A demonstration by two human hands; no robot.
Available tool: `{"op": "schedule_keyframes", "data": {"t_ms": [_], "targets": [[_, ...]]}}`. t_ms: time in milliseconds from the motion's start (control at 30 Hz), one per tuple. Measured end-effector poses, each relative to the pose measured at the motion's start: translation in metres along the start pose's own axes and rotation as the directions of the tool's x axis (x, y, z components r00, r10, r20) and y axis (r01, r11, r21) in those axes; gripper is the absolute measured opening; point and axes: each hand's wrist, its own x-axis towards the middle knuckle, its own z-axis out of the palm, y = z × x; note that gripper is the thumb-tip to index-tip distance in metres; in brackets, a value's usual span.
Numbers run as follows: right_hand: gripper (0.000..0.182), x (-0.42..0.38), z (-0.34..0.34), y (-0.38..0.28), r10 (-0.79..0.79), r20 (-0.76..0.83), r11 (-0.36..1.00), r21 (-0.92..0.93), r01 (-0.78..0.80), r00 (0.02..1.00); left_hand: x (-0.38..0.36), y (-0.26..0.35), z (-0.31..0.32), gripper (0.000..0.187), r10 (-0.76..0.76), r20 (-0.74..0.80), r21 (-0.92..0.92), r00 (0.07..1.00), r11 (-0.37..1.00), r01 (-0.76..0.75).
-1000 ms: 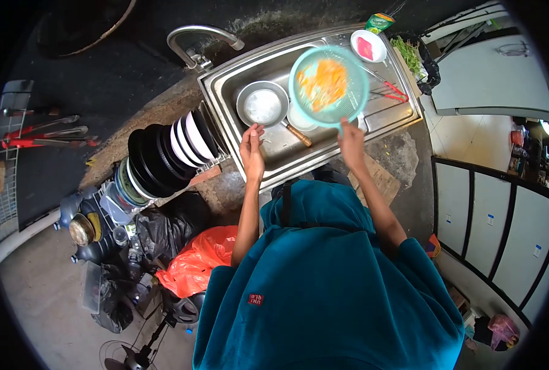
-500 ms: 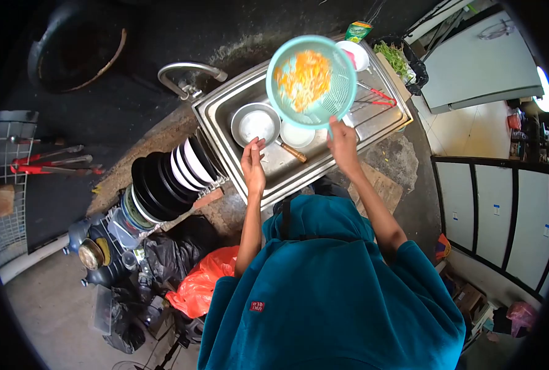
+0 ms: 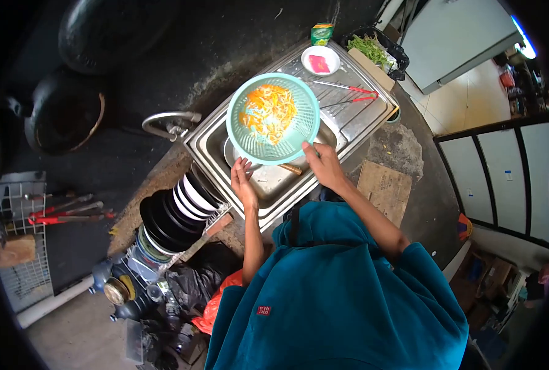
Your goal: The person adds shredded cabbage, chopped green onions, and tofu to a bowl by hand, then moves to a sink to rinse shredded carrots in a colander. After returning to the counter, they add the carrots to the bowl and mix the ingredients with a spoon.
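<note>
My right hand (image 3: 325, 166) is closed around the near right edge of a mint-green colander (image 3: 244, 137). In the colander lie orange and pale vegetable shreds (image 3: 271, 111). My left hand (image 3: 244, 185) is palm up with its fingers stretched out, fingertips right at the colander's near left rim. Below the colander is the steel sink (image 3: 273, 188). A saucepan is mostly hidden under the colander, with its wooden handle (image 3: 290, 168) sticking out.
A curved faucet (image 3: 174, 117) stands at the sink's back left. Red-handled tongs (image 3: 354, 90) and a white bowl (image 3: 330, 53) with something pink sit on the drainboard. Plates (image 3: 170, 213) fill a rack at left. A bin of greens (image 3: 373, 52) stands beyond the sink.
The colander has moved left and toward me, over the saucepan, hiding most of it. My right hand came with it, and my left hand now meets its rim.
</note>
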Motion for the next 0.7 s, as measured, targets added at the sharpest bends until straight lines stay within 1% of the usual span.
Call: {"op": "schedule_keyframes", "data": {"t_ms": [67, 100, 167, 267, 300, 333, 367, 400, 433, 467, 500, 567, 600, 633, 667, 700], "targets": [[0.048, 0.009, 0.006, 0.027, 0.017, 0.016, 0.988, -0.155, -0.014, 1.0, 0.006, -0.001, 0.005, 0.048, 0.007, -0.032, -0.02, 0.999, 1.0, -0.007], [0.048, 0.013, 0.005, 0.042, 0.018, 0.01, 0.989, -0.145, -0.016, 1.0, 0.007, -0.004, 0.008, 0.048, 0.021, -0.053, -0.007, 0.998, 1.0, -0.021], [0.052, 0.021, 0.001, 0.067, 0.067, 0.074, 0.926, -0.376, -0.035, 0.995, 0.004, -0.004, 0.018, 0.048, 0.042, -0.081, 0.012, 0.996, 0.999, -0.042], [0.054, 0.01, -0.014, 0.093, 0.073, 0.081, 0.948, -0.315, -0.044, 0.994, -0.004, 0.002, 0.036, 0.048, 0.055, -0.089, 0.065, 0.995, 0.997, -0.049], [0.055, 0.004, -0.031, 0.079, 0.139, 0.111, 0.967, -0.229, -0.111, 0.984, -0.009, 0.001, 0.043, 0.049, 0.045, -0.091, 0.043, 0.995, 0.998, -0.041], [0.055, 0.001, -0.045, 0.078, 0.134, 0.107, 0.97, -0.218, -0.108, 0.985, -0.011, 0.001, 0.053, 0.05, 0.04, -0.087, 0.018, 0.995, 0.999, -0.039], [0.055, -0.002, -0.059, 0.079, 0.124, 0.113, 0.981, -0.164, -0.105, 0.986, -0.014, -0.003, 0.061, 0.051, 0.038, -0.067, -0.059, 0.997, 0.997, -0.042], [0.056, -0.007, -0.074, 0.082, 0.117, 0.116, 0.989, -0.107, -0.105, 0.986, -0.019, -0.001, 0.073, 0.053, 0.027, -0.05, -0.067, 0.998, 0.997, -0.031], [0.054, -0.011, -0.089, 0.085, 0.088, 0.109, 0.996, -0.013, -0.087, 0.99, -0.026, 0.001, 0.087, 0.054, 0.005, -0.038, -0.119, 0.999, 0.993, -0.009], [0.054, -0.016, -0.107, 0.088, 0.089, 0.091, 0.996, 0.003, -0.09, 0.992, -0.033, 0.002, 0.103, 0.055, -0.018, -0.021, -0.171, 1.0, 0.985, 0.014], [0.053, -0.022, -0.128, 0.09, 0.071, 0.079, 0.997, 0.012, -0.072, 0.994, -0.047, 0.012, 0.127, 0.058, -0.034, 0.011, -0.212, 0.999, 0.977, 0.036], [0.051, -0.042, -0.178, 0.086, 0.055, 0.043, 0.997, 0.057, -0.057, 0.998, -0.073, 0.02, 0.175, 0.057, -0.002, 0.157, -0.253, 0.988, 0.967, 0.042], [0.051, -0.054, -0.202, 0.088, 0.073, 0.012, 0.995, 0.066, -0.073, 0.997, -0.091, 0.024, 0.203, 0.057, 0.012, 0.235, -0.283, 0.972, 0.957, 0.057], [0.051, -0.067, -0.227, 0.093, 0.07, -0.02, 0.992, 0.11, -0.067, 0.997, -0.11, 0.031, 0.233, 0.054, -0.089, 0.293, -0.351, 0.952, 0.916, 0.194], [0.05, -0.079, -0.254, 0.098, 0.066, -0.065, 0.987, 0.148, -0.056, 0.996, -0.114, 0.014, 0.252, 0.053, -0.101, 0.41, -0.434, 0.907, 0.853, 0.291], [0.048, -0.094, -0.282, 0.1, 0.088, -0.08, 0.986, 0.151, -0.075, 0.993, -0.125, 0.004, 0.28, 0.054, -0.113, 0.498, -0.436, 0.86, 0.824, 0.361]]}}
